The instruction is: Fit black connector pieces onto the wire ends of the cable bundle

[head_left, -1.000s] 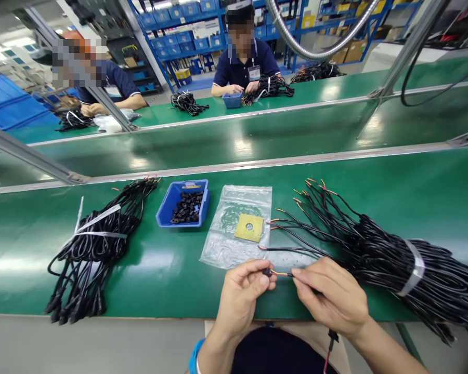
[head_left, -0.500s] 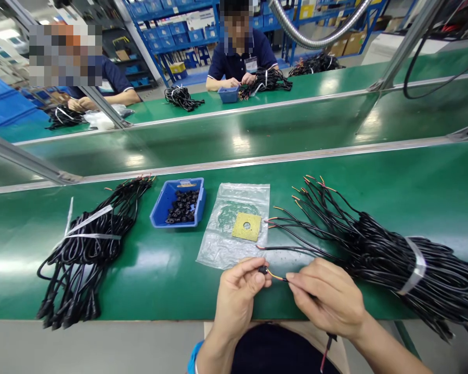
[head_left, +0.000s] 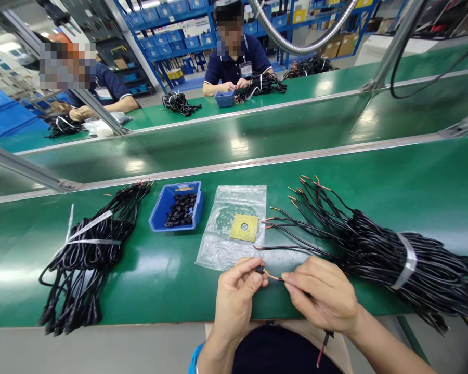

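So, the left fingers (head_left: 252, 282) pinch a black connector (head_left: 260, 269), the right fingers (head_left: 290, 281) a thin cable (head_left: 280, 279).

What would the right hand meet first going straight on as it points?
The right hand would likely meet the small black part held by the left hand, along the thin wires; depth is unclear.

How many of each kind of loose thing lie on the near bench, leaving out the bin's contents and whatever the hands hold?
Tied black cable bundles: 2
Blue bin: 1
Clear plastic bag: 1
Yellow square pad: 1
Total: 5
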The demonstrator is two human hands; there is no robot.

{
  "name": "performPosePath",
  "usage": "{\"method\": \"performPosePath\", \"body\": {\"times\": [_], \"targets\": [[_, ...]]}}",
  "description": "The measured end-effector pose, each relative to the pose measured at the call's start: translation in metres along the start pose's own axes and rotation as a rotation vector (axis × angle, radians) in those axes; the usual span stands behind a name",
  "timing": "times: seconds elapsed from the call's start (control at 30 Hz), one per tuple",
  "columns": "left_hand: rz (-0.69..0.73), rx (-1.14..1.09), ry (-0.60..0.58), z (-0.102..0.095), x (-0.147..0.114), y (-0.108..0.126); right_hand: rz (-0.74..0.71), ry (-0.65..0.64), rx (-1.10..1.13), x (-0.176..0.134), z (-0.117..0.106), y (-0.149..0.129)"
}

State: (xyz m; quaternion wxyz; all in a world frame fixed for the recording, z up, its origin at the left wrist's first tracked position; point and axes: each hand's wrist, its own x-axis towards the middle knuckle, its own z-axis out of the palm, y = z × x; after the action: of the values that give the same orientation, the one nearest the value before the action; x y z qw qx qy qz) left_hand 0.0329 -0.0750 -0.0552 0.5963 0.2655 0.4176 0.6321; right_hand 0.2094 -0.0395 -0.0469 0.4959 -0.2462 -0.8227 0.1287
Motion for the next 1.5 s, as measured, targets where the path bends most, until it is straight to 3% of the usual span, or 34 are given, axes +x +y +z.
{"method": "performPosePath", "body": {"times": [0.63, 1.1, 1.27, 1.4, 1.5], "targets": [[0.0, 0.031, 0.038, 0.001, 0.0, 0.0, 0.001, 0.0, -0.016, 0.001, -0.001, 0.0], [0.172, 0.307, -0.108, -0.004, -0.007, -0.003, 0.02, 0.019, -0.042, 0.001, -0.001, 0.001], [0.117, 0.309, -0.107, 0.006, -0.012, -0.002, -0.021, -0.05, -0.03, 0.0, -0.002, 0.002], [0.005, 0.23, -0.097, 0.014, -0.016, -0.007, 0.052, -0.03, -0.044, -0.002, -0.006, 0.002], [0.019, 0.25, -0.134, 0.017, -0.017, -0.012, 0.078, -0.068, -0.01, -0.003, -0.01, 0.001]]}}
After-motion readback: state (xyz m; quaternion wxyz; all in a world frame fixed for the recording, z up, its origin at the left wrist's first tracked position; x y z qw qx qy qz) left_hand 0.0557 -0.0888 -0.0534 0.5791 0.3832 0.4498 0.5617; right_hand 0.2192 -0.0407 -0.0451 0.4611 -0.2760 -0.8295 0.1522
